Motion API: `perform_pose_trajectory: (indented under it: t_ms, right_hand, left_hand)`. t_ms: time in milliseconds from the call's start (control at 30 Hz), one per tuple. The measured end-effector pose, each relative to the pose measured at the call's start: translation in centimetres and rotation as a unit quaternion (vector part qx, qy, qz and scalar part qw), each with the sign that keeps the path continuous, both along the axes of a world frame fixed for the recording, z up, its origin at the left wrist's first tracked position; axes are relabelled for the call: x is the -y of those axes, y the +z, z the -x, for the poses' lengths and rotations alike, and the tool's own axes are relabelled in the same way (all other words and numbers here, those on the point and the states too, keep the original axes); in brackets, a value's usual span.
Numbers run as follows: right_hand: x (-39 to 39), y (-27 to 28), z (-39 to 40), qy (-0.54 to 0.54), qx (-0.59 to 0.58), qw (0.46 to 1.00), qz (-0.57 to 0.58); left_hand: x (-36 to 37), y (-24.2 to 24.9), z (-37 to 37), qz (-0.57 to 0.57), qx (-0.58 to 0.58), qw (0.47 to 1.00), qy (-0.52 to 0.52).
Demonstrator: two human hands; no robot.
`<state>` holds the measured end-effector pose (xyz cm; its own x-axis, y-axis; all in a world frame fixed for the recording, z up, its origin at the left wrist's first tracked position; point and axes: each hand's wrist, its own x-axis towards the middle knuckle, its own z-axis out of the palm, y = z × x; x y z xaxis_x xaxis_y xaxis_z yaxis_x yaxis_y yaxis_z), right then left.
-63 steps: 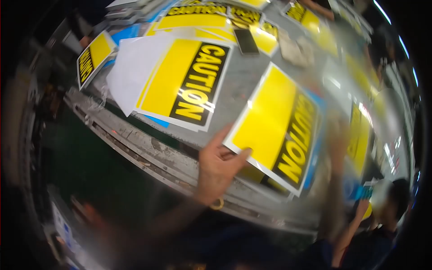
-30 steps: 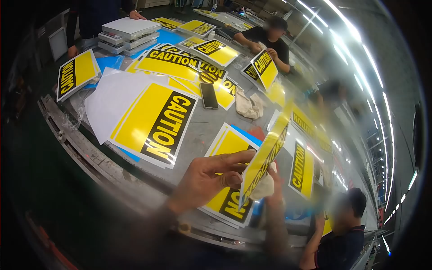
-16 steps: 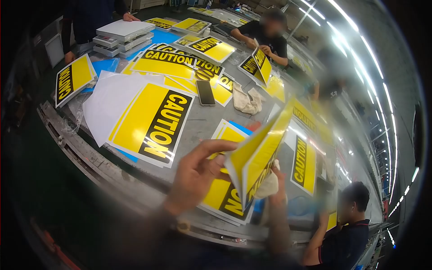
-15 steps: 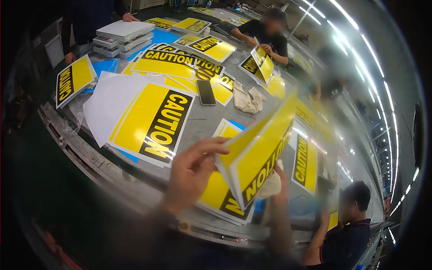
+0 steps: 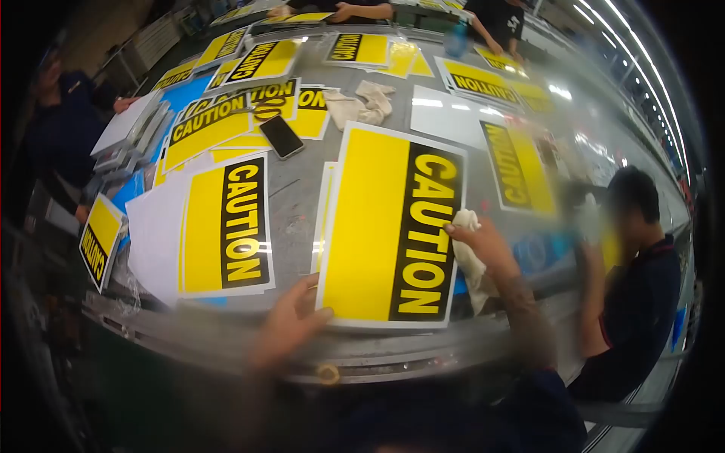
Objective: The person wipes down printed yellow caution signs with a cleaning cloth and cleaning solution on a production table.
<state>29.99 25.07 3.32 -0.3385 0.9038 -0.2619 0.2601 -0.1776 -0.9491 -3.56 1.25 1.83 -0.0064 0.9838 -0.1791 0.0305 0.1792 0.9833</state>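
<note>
A yellow and black caution sign (image 5: 367, 226) with a white border is tilted up facing me, above the near side of the table. My left hand (image 5: 293, 321) grips its lower left edge, the thumb lying on the front. At its right edge, my right hand (image 5: 487, 245) has thumb and fingers pressed on the border. A crumpled whitish cloth (image 5: 471, 272) hangs from that same hand. Partly hidden behind the held sign, another sign (image 5: 325, 215) shows its edge. To the left, a caution sign (image 5: 245, 223) lies on white sheets (image 5: 155, 240).
A phone (image 5: 281, 137) and a crumpled cloth (image 5: 361, 106) lie beyond the held sign. Several signs (image 5: 210, 127) overlap farther back. White panels (image 5: 124, 128) are stacked at left beside a person. Another person (image 5: 633, 279) works close on my right. The table's metal edge (image 5: 362, 351) runs before me.
The sign has turned from edge-on to face me, and the sheets that stood apart at its edge no longer show. My view has swung right. Both hands still hold the sign, the cloth staying in my right.
</note>
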Motion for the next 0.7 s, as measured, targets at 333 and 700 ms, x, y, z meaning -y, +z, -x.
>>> perform_pose_trajectory:
  t_ms: [333,700]
  right_hand:
    - [-3.4,-1.4,-4.7,-0.119,0.198,0.904,-0.360]
    - [-3.6,-1.9,-5.3,-0.114,0.162,0.928,-0.314]
  left_hand:
    - [1.7,1.4,1.3,0.010,0.166,0.975,0.148]
    - [8.7,1.2,16.1,-0.043,0.116,0.943,0.309]
